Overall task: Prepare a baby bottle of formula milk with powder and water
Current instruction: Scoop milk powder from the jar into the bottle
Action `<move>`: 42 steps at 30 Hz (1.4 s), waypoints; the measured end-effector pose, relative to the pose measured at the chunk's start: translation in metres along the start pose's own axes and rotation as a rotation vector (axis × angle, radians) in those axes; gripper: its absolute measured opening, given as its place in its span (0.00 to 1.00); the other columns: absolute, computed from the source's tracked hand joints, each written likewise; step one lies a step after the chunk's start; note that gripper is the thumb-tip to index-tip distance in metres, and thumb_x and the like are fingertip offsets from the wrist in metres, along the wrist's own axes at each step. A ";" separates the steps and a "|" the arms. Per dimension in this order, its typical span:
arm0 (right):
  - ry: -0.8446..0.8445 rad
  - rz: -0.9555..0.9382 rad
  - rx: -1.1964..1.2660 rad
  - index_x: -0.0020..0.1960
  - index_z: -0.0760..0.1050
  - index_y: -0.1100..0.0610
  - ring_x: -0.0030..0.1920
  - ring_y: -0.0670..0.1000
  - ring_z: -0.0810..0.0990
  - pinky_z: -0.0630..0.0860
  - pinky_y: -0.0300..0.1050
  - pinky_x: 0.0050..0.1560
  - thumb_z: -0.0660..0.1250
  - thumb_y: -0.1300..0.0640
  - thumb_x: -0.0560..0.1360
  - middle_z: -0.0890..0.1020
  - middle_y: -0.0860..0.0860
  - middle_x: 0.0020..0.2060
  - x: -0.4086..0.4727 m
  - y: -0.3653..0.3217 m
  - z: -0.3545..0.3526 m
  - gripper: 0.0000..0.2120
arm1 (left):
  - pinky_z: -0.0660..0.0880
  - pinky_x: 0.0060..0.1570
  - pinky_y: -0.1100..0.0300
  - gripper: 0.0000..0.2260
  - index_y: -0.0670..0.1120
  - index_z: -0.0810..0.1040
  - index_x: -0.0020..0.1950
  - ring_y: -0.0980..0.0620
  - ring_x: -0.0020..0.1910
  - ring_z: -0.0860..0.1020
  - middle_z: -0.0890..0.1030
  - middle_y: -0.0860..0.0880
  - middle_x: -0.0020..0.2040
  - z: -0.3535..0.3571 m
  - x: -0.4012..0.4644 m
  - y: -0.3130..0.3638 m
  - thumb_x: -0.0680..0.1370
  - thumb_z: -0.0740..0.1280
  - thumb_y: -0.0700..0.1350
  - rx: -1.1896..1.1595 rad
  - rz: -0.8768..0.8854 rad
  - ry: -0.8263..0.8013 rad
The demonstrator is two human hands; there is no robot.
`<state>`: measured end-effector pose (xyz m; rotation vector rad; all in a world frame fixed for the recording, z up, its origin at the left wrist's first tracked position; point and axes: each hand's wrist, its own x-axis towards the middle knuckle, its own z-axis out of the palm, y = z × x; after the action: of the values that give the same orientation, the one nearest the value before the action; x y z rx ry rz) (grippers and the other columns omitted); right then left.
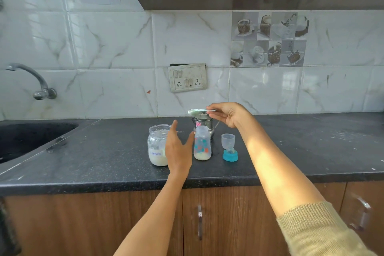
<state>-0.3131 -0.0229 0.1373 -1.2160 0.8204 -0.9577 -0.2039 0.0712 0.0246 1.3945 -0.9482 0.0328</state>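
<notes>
Right hand (228, 114) up high, pinching the pale green scoop (197, 111) by its handle, bowl hovering above the open baby bottle (202, 143). Powder sitting in the bottle's base, there on the dark desk (291, 151). Left hand (179, 150) spread wide between formula jar (157, 145) and bottle, gripping nothing. Blue-ringed teat cap (229, 148) parked just right of the bottle, steel kettle (204, 123) behind.

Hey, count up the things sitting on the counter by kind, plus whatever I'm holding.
Glass formula jar: 1
Baby bottle: 1
Steel pot: 1
Bottle cap with teat: 1
Scoop, held in right hand: 1
Total: 5
</notes>
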 end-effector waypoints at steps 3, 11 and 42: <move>-0.033 -0.014 -0.007 0.39 0.76 0.66 0.22 0.47 0.80 0.75 0.34 0.22 0.69 0.70 0.71 0.80 0.54 0.21 -0.002 -0.003 0.021 0.04 | 0.63 0.63 0.63 0.34 0.46 0.61 0.74 0.52 0.70 0.66 0.68 0.50 0.72 -0.022 0.009 0.001 0.72 0.72 0.52 0.057 0.011 0.129; -0.103 0.019 -0.071 0.39 0.76 0.67 0.22 0.47 0.81 0.75 0.35 0.21 0.70 0.70 0.70 0.80 0.54 0.21 -0.005 0.011 0.074 0.04 | 0.63 0.68 0.52 0.49 0.44 0.53 0.76 0.48 0.74 0.61 0.60 0.47 0.76 -0.063 0.018 -0.027 0.65 0.77 0.56 0.163 -0.147 0.142; -0.103 0.079 -0.249 0.44 0.75 0.63 0.33 0.48 0.77 0.76 0.35 0.23 0.74 0.57 0.70 0.77 0.54 0.34 0.011 0.051 0.096 0.11 | 0.73 0.58 0.52 0.42 0.44 0.65 0.68 0.46 0.64 0.72 0.73 0.48 0.64 -0.057 0.017 -0.061 0.61 0.77 0.60 0.204 -0.235 -0.006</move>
<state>-0.2135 0.0079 0.1032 -1.4239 0.9178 -0.7370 -0.1295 0.0955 -0.0088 1.6884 -0.7973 -0.0531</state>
